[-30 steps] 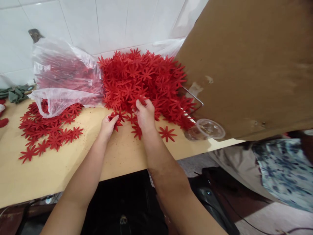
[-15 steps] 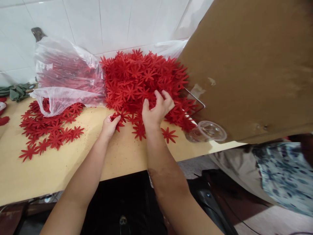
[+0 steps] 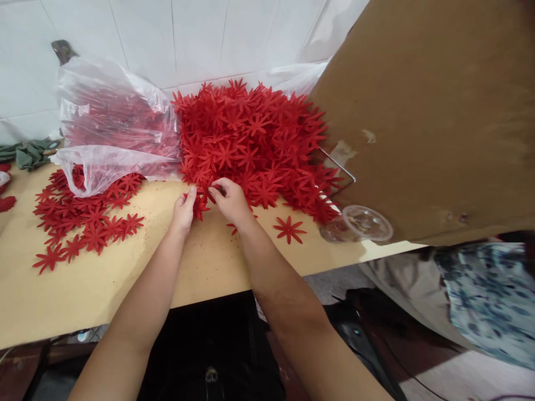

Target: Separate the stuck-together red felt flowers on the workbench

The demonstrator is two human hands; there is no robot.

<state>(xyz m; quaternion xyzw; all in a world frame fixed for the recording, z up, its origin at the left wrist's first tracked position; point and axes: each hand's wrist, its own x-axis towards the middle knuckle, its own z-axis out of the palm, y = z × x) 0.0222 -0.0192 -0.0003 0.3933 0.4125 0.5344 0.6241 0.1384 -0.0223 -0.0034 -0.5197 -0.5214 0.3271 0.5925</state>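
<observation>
My left hand [image 3: 184, 210] is closed, thumb against fingers, on a red flower cutout [image 3: 200, 207] with long narrow petals. Close to it on the right, my right hand [image 3: 232, 201] pinches red petals between thumb and fingertips; whether they belong to the same cutout I cannot tell. Just behind both hands rises a big heap of red flower cutouts [image 3: 251, 131]. A single loose cutout [image 3: 289, 229] lies flat to the right of my right forearm. Another is partly covered by that forearm.
At left, a clear plastic bag [image 3: 119, 114] full of red pieces lies beside a smaller pile of cutouts [image 3: 90, 214]. A large cardboard box [image 3: 426, 122] stands on the right, with a clear plastic cup [image 3: 363, 223] by it. White tiled wall [image 3: 200, 39] borders the table [image 3: 146, 273].
My right hand has moved left from the front of the heap to beside my left hand, and its spread fingers have closed into a pinch. The left hand stays almost in place.
</observation>
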